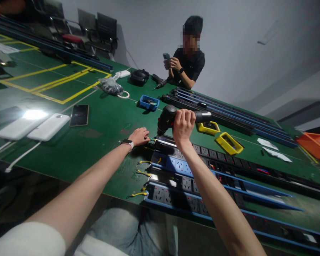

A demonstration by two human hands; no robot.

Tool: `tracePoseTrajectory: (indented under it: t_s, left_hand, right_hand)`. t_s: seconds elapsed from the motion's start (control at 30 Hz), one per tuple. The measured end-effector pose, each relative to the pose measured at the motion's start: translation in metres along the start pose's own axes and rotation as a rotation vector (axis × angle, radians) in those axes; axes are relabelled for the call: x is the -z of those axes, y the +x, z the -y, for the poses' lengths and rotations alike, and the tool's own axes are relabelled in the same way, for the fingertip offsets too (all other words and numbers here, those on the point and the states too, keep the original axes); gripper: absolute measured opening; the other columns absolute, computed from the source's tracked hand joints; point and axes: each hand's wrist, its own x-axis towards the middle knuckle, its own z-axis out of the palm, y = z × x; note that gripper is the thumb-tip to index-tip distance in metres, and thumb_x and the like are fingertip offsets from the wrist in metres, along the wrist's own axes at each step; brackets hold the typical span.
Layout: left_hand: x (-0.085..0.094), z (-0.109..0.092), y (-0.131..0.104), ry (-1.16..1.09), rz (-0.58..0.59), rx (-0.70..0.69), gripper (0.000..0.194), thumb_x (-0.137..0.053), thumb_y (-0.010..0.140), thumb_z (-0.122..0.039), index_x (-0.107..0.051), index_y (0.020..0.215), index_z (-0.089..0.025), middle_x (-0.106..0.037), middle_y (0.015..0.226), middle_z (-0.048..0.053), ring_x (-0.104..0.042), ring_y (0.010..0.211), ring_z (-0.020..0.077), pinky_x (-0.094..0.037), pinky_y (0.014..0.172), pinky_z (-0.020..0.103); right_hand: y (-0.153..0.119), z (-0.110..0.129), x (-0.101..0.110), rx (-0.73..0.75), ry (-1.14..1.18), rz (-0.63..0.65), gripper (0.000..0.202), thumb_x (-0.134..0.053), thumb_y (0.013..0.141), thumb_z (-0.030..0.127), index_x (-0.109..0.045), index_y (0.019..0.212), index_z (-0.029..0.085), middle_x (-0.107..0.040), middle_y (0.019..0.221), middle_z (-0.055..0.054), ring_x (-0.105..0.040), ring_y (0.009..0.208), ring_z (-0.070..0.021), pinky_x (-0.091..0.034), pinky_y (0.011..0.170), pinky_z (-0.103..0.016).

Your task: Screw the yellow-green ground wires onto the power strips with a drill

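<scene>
My right hand (184, 124) is wrapped round the handle of a black power drill (166, 119). The drill's tip points down at the near-left end of a long black socket strip (214, 153). Beside that end, my left hand (139, 136) has its fingers together at a short green-yellow wire (152, 139). More strips lie nearer to me, including a blue-edged one (173, 200), with yellow wires (138, 194) sticking out of their left ends.
Across the green table (109, 113) a person (189, 64) holds a phone. A blue bin (148, 102), yellow bins (229, 143), another drill (160, 82), a phone (79, 115) and white power banks (48, 127) lie about. An orange bin (316, 145) stands right.
</scene>
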Motion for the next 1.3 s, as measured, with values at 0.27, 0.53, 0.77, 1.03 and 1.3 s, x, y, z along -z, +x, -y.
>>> tracePoseTrajectory:
  t_s: [0.27, 0.53, 0.77, 1.03, 1.3]
  left_hand:
    - [0.0015, -0.0016, 0.0000, 0.009, -0.002, 0.003, 0.011, -0.053, 0.082, -0.026, -0.057, 0.075, -0.019, -0.059, 0.085, 0.008, -0.052, 0.084, 0.0211, -0.039, 0.076, 0.033]
    - [0.0035, -0.0025, -0.0002, 0.023, -0.001, 0.002, 0.013, -0.054, 0.082, -0.027, -0.057, 0.074, -0.018, -0.059, 0.085, 0.007, -0.053, 0.084, 0.0211, -0.040, 0.075, 0.034]
    - [0.0026, -0.0017, -0.0004, 0.029, -0.006, -0.002, 0.013, -0.054, 0.082, -0.028, -0.057, 0.073, -0.019, -0.059, 0.083, 0.007, -0.053, 0.083, 0.0210, -0.039, 0.074, 0.034]
    - [0.0011, -0.0008, 0.0003, 0.060, 0.007, -0.003, 0.012, -0.052, 0.082, -0.027, -0.056, 0.074, -0.019, -0.059, 0.084, 0.007, -0.053, 0.084, 0.0212, -0.040, 0.076, 0.034]
    - [0.0032, -0.0026, 0.0002, 0.048, 0.012, -0.009, 0.014, -0.051, 0.083, -0.027, -0.055, 0.073, -0.019, -0.059, 0.083, 0.007, -0.053, 0.082, 0.0215, -0.040, 0.074, 0.034]
  right_hand:
    - [0.0034, 0.0027, 0.0000, 0.028, -0.010, -0.004, 0.027, -0.034, 0.096, 0.015, -0.061, 0.097, 0.014, -0.062, 0.095, -0.006, -0.053, 0.101, -0.0164, -0.039, 0.106, -0.038]
    - [-0.0005, -0.0022, 0.0006, -0.041, 0.054, 0.056, 0.029, -0.034, 0.096, 0.015, -0.062, 0.103, 0.012, -0.063, 0.103, -0.010, -0.051, 0.106, -0.0171, -0.036, 0.109, -0.039]
    - [0.0015, -0.0031, -0.0024, -0.022, 0.059, 0.063, 0.029, -0.034, 0.096, 0.015, -0.062, 0.102, 0.012, -0.062, 0.099, -0.009, -0.051, 0.104, -0.0171, -0.037, 0.107, -0.040]
    - [0.0001, -0.0012, -0.0015, 0.003, 0.049, 0.035, 0.028, -0.035, 0.096, 0.015, -0.062, 0.101, 0.014, -0.062, 0.097, -0.007, -0.051, 0.103, -0.0167, -0.035, 0.108, -0.038]
    - [0.0008, -0.0027, -0.0003, -0.035, 0.073, 0.111, 0.031, -0.032, 0.096, 0.015, -0.062, 0.103, 0.013, -0.062, 0.100, -0.009, -0.050, 0.104, -0.0172, -0.035, 0.108, -0.039]
